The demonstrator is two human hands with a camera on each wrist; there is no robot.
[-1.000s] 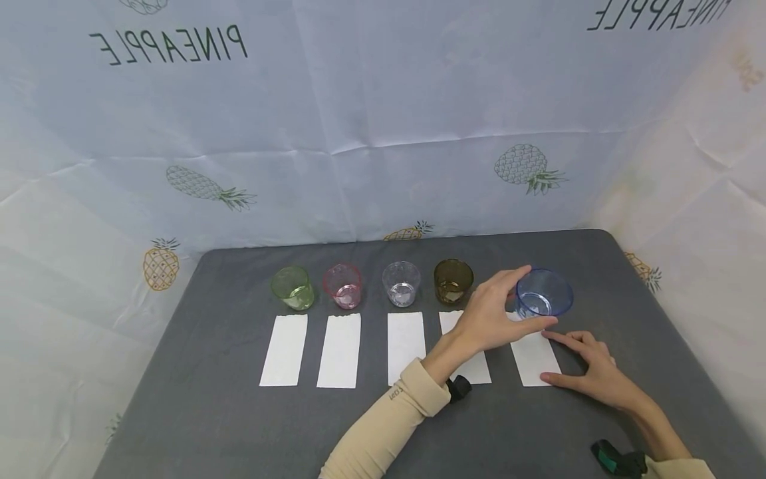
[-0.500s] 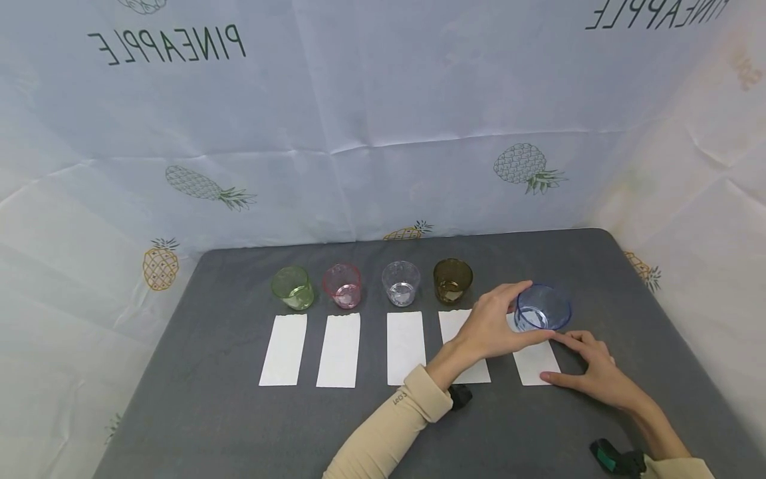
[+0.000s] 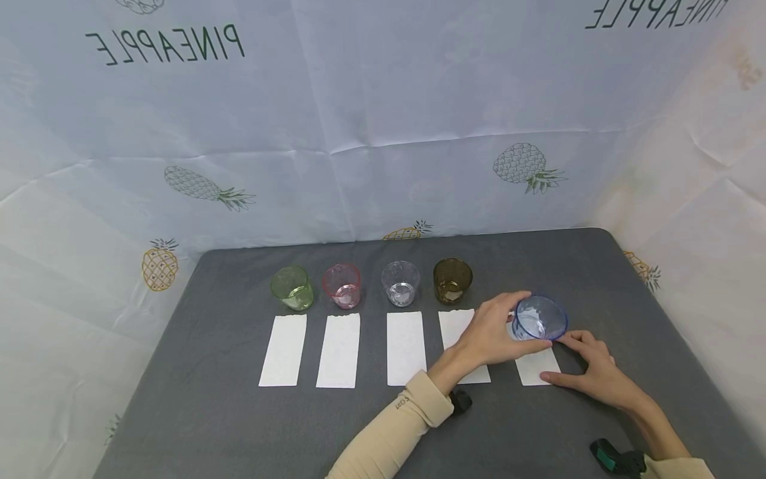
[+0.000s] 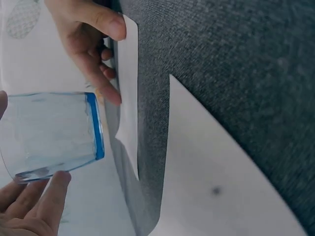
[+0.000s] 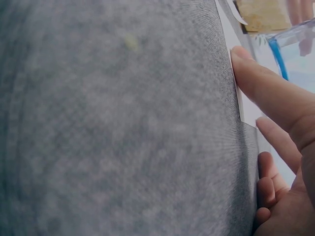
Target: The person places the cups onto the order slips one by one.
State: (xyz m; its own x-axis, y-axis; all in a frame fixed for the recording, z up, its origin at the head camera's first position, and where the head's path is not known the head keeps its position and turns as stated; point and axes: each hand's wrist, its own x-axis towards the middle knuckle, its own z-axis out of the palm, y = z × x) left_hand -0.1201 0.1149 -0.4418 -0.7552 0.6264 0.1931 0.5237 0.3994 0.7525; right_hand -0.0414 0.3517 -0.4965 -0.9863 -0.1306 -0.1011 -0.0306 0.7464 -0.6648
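My left hand [image 3: 493, 330] grips a blue-tinted drinking glass [image 3: 540, 320] by its side, thumb near and fingers far. In the left wrist view, a gap shows between the blue-edged end of the glass [image 4: 54, 132] and the white paper strip [image 4: 129, 83] below. In the head view the glass overlaps the far part of that rightmost strip [image 3: 536, 370]. My right hand [image 3: 598, 376] rests at the strip's right side, thumb and index finger spread and touching its edge. Its other fingers [image 5: 266, 191] are bent close to the tabletop.
Green [image 3: 292, 289], pink [image 3: 343, 286], clear [image 3: 401, 284] and brown [image 3: 453, 282] glasses stand in a row along the back. Before each lies a white paper strip [image 3: 283, 350]. A pineapple-print curtain [image 3: 371, 100] hangs behind the grey table [image 3: 215, 426].
My left hand has brought the blue glass toward me, from beyond the rightmost strip to over its far part. My right hand stays at the strip's edge.
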